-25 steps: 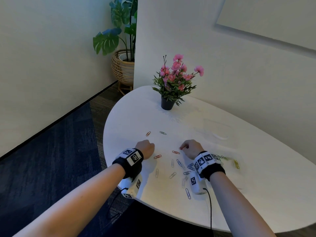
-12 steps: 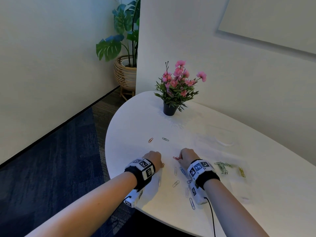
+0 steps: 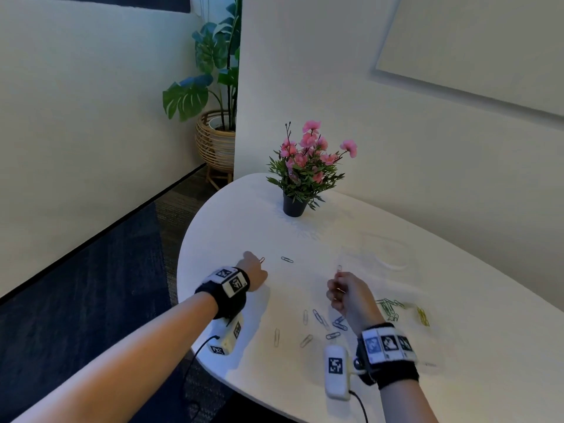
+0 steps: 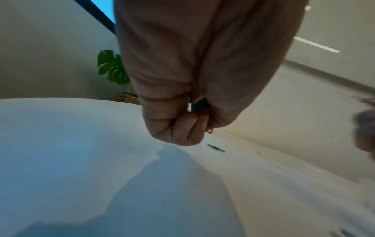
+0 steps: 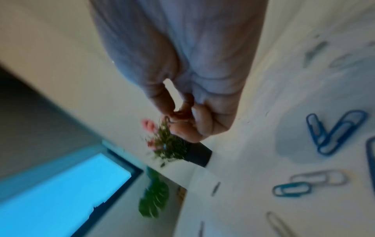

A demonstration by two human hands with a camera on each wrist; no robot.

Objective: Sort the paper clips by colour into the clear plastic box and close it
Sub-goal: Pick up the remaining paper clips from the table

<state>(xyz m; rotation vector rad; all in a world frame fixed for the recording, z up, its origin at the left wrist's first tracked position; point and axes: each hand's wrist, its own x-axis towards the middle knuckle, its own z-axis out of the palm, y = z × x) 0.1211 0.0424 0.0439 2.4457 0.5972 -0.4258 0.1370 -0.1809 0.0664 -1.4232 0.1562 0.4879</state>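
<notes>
No readable words, brands or numbers anywhere; the wrist bands (image 3: 230,280) behind both hands carry only black-and-white square marker patterns.

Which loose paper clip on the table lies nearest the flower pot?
The dark paper clip lying alone, just right of the left hand. The other loose clips sit in a cluster nearer the table's front edge, by the right hand.

Smooth white table (image 3: 457,346); glossy coated-wire paper clips (image 5: 332,133); woven basket (image 3: 213,141).

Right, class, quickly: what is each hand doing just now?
Left hand: pinches a red paper clip.
Right hand: curled, pinching reddish paper clips.
</notes>
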